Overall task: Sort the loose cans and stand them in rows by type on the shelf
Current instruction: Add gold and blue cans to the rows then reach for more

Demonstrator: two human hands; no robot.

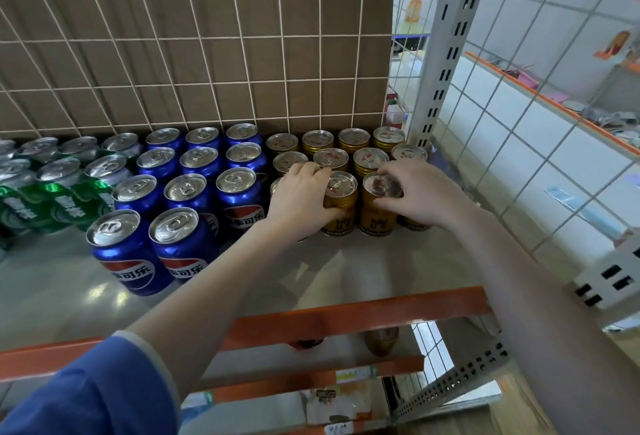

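Left hand [300,192]: fingers curled round a front-row gold can [340,204]
Right hand [420,192]: fingers wrapped over the neighbouring gold can [378,206]
Shelf [363,261]: grey; blue cans [188,192] left; wire grid [194,53] behind

The blue cola cans [187,213] have silver tops and a red, white and blue emblem with white characters. At the far left the green cans [52,199] carry white lettering. On the right the golden cans [341,204] have dark print low on the side and silver lids. The shelf [381,268] is pale grey with an orange front edge [346,320]. The white wire grid [194,53] crosses brown cardboard [263,19]. The sleeve [86,396] is blue.
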